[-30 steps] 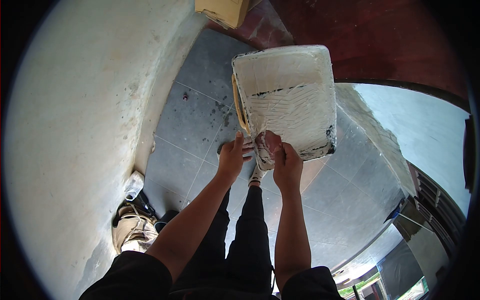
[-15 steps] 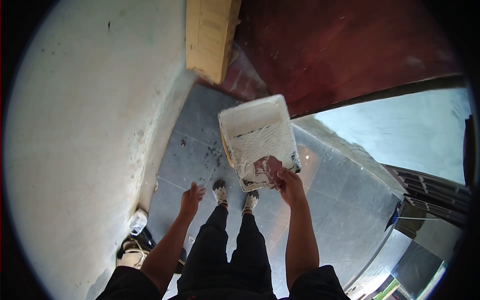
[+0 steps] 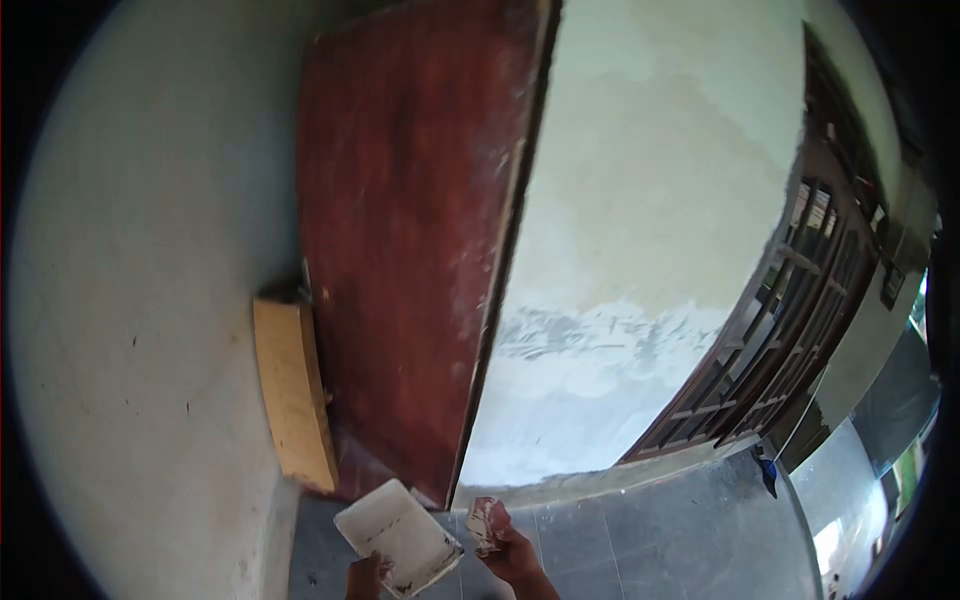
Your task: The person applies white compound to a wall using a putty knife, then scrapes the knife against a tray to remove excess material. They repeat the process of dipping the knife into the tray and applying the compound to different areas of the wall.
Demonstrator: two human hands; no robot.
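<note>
A pale plastered wall fills the far right of the view, its lower band mottled grey and white. Another pale wall curves down the left side. Between them stands a big dark red door, upright, its right edge meeting the plastered wall. On the far right a dark wooden window grille runs along the wall. Grey floor tiles cover the near right ground. A long yellowish wooden board leans upright where the left wall meets the red door, its foot near the floor.

Low in the view, near the bottom edge, sits a white paint tray, tilted, its open side turned up toward the camera, with dark smears along its near right rim. The left hand is at the tray's near edge, just below it, with the fingers closed on that edge; most of the hand is cut off by the bottom of the view, so the grip itself is only partly seen. Just right of the tray, apart from it by a small gap, the right hand holds up a small reddish-and-white crumpled rag, fingers clamped around its lower part. The rag stands above the hand, in front of the foot of the plastered wall.

A small blue object lies on the tiles far right, too small to tell what it is.
</note>
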